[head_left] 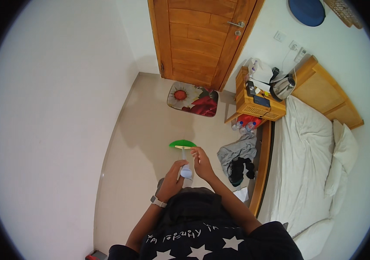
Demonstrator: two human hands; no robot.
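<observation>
A broom with a green, fan-shaped bristle head and a pale yellow band shows in front of me, its bristles toward the floor. Its pale handle points up toward my body and looks foreshortened. My left hand is wrapped around the handle near a whitish rounded end. Just right of the handle is my right hand, fingers loosely bent and a little apart, with nothing visible in them. Whether its fingertips touch the broom is hard to make out.
A floral mat lies before the wooden door. Clothes are heaped beside the bed on the right. Bottles stand under a bedside table holding a kettle and a phone. A wall bounds the left.
</observation>
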